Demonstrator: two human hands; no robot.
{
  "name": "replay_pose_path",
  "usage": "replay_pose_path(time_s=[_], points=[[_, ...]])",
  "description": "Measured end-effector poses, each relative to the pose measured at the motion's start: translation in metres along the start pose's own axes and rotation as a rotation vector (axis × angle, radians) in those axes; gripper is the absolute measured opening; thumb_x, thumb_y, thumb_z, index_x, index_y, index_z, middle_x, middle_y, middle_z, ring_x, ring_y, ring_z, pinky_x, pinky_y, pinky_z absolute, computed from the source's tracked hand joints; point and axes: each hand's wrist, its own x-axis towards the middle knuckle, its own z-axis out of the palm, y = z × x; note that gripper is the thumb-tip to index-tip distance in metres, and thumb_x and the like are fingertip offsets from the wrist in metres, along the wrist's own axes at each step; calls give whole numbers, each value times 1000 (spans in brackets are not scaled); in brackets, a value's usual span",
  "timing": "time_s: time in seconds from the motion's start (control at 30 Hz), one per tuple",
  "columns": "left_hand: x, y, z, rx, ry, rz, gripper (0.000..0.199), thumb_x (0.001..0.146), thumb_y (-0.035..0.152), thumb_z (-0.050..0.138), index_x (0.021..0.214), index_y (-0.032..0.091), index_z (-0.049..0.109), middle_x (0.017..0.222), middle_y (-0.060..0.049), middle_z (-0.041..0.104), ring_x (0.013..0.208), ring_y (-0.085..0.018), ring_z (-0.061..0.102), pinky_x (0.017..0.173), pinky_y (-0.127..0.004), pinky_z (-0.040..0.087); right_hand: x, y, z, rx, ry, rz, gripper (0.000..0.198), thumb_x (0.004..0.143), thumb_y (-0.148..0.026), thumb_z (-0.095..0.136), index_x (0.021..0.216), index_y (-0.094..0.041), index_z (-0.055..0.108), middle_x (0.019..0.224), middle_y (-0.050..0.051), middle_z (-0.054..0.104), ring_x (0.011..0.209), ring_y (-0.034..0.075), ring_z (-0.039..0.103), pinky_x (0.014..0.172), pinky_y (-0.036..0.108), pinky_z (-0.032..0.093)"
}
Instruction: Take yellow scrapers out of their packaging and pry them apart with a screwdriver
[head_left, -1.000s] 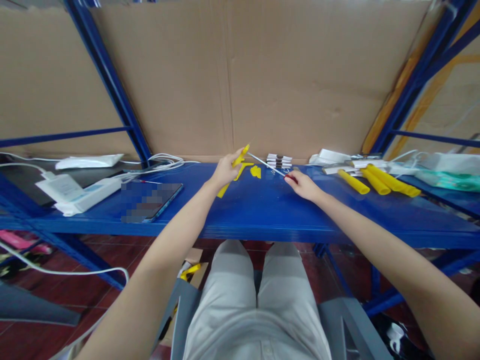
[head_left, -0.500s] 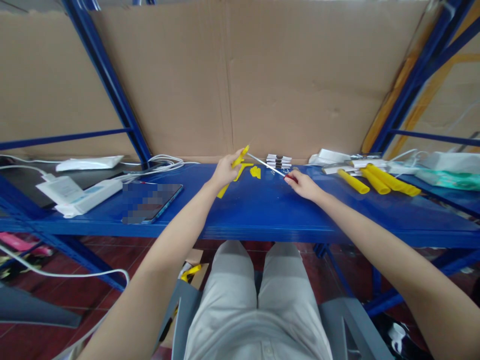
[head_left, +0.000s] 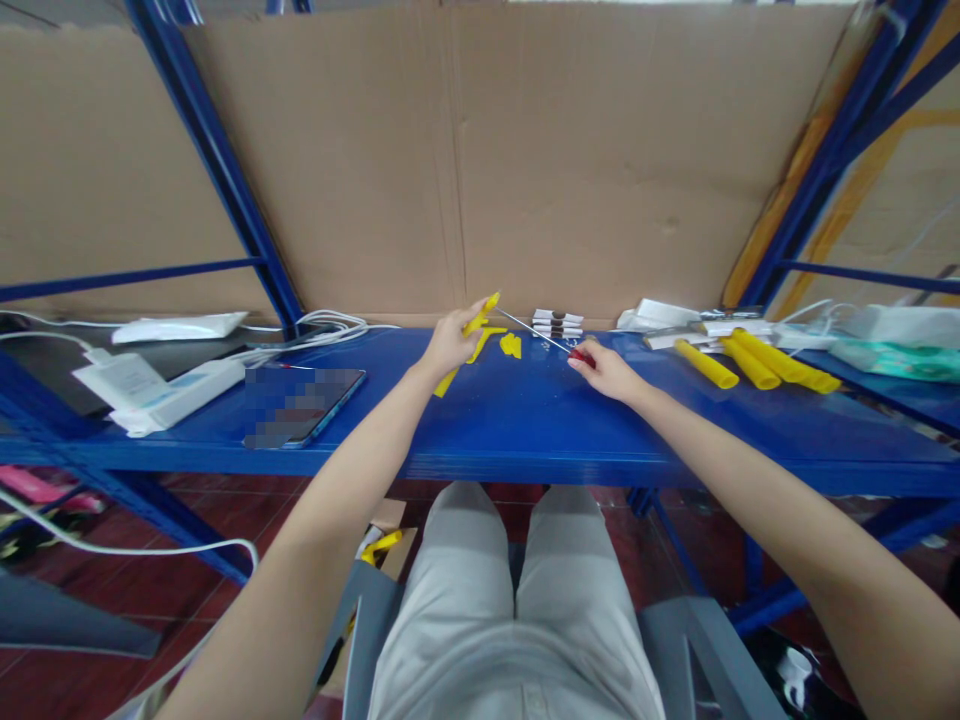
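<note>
Screwdriver (head_left: 579, 355) gripped in closed right hand (head_left: 606, 371) points toward yellow piece (head_left: 481, 315) pinched in left hand (head_left: 448, 341).

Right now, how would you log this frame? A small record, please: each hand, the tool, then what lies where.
left hand: grips a yellow piece
right hand: grips a red-handled tool
tool direction: thin shaft towards the yellow piece; contact too small to tell
between hands: yellow scrap on the blue surface
person's left: dark-screened device, white power strip
person's right: yellow tubes
backdrop: cardboard
</note>
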Motion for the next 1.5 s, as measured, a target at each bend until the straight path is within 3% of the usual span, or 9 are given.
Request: replay_pose_path(time_s=[0.17, 0.37, 0.6, 0.83, 1.1, 1.33, 1.5], points=[[0, 0, 1, 1, 12, 7, 55, 76, 10, 56, 130, 19, 58, 130, -8, 61, 118, -22, 59, 105, -38, 42, -1, 2, 2, 19, 8, 16, 16, 85, -35, 53, 91, -20, 53, 80, 6, 65, 69, 20, 59, 66, 31, 47], [0, -1, 1, 10, 31, 3, 55, 76, 10, 55, 130, 18, 58, 129, -9, 62, 118, -23, 59, 105, -39, 42, 2, -2, 0, -39, -22, -8, 22, 91, -32, 40, 86, -19, 57, 94, 13, 66, 90, 25, 62, 84, 37, 46], [0, -4, 4, 4, 18, -4, 54, 76, 10, 56, 129, 23, 58, 128, -5, 63, 118, -22, 59, 107, -41, 40, -1, 2, 1, 24, 12, 42, 17, 84, -35, 55, 89, -20, 57, 81, 6, 66, 71, 20, 60, 68, 32, 48], [-1, 0, 0, 31, 9, -16, 57, 77, 9, 55, 132, 22, 56, 129, -7, 62, 118, -24, 59, 106, -42, 41, 2, -4, -3, 3, -23, 7, 23, 91, -33, 43, 85, -20, 60, 88, 10, 68, 85, 24, 62, 80, 35, 47], [-1, -1, 2, 47, 20, -5, 55, 77, 11, 55, 131, 22, 57, 128, -6, 63, 117, -23, 59, 106, -41, 41, 0, 2, 2, 123, 16, 47, 21, 84, -41, 54, 83, -20, 53, 73, 3, 61, 66, 18, 56, 63, 30, 46], [-2, 1, -2, 52, 8, -12, 56, 77, 12, 54, 133, 20, 55, 127, -9, 63, 115, -24, 60, 104, -41, 42, 0, -1, -4, 160, -77, 39, 30, 90, -46, 41, 80, -21, 53, 71, 4, 61, 64, 17, 56, 63, 29, 45], [-2, 0, -1, 55, 19, 16, 56, 77, 13, 54, 132, 21, 56, 125, -7, 65, 112, -23, 62, 102, -40, 45, -1, 0, -2, 112, -14, 13, 25, 87, -45, 47, 79, -21, 52, 72, 3, 61, 66, 17, 55, 65, 30, 46]])
